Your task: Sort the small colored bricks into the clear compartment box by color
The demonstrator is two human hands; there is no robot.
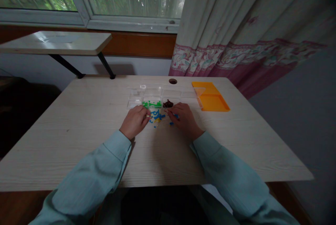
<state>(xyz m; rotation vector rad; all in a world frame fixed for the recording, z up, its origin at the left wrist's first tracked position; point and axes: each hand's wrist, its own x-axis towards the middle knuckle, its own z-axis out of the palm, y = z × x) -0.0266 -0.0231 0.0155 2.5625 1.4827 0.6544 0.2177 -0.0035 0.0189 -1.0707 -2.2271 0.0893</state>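
A clear plastic compartment box (172, 93) lies across the desk in front of me. One front compartment holds small green pieces (152, 104), and the one to its right holds dark brown pieces (168, 104). Small blue pieces (157, 115) mixed with some yellow pieces (158, 120) lie loose on the desk just before the box. At the left edge of this pile is my left hand (134, 120), its thumb and fingers closed together. My right hand (184, 120) is pinched on the pile's right side, by the brown pieces. Whatever either hand holds is too small to name.
An orange divided tray (214, 102) lies at the right, partly under the clear plastic. Behind the box is a round hole (173, 81) in the desk (86, 123). A raised shelf (78, 43) on black legs stands at the back left; a curtain (210, 50) hangs behind.
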